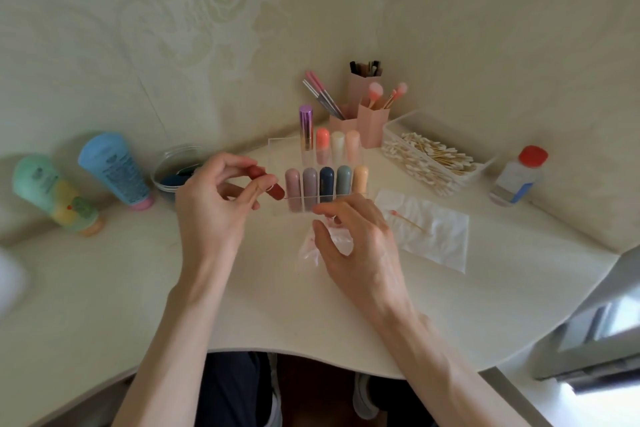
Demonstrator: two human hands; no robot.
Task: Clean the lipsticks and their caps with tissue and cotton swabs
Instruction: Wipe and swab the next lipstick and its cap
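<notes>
We see the left hand (214, 198) raised just left of the clear organizer (278, 149). Its thumb and forefinger are curled round a dark red lipstick (268, 184), which lies tilted across the fingertips with its rounded lower end close to the organizer's front corner. The other fingers are bent loosely below it.

The right hand (353, 239) hovers low over the table (138, 288), directly in front of the organizer. Its fingers are half curled, the tips close to the organizer's front edge and the thumb spread a little apart. A crumpled tissue (310, 253) with faint pink marks lies under the thumb and palm. The hand seems to touch it, but we cannot tell whether the fingers actually pinch it.

Inside the organizer a front row of lipsticks (326, 188) stands upright: mauve, lilac, navy, grey-green and peach. Behind them stand a metallic purple tube (306, 128) and three pale capped ones (337, 147).

To the right a flat tissue (440, 246) lies spread on the table with one used cotton swab (408, 220) on it, its tip stained pink. Beyond that sits a clear tray of cotton swabs (433, 158), and further right a small bottle with a red cap (517, 177). Pink brush holders (372, 118) stand in the corner. On the left lie a blue tube (114, 170), a green tube (52, 194) and a small bowl (175, 173) with something dark blue inside.
</notes>
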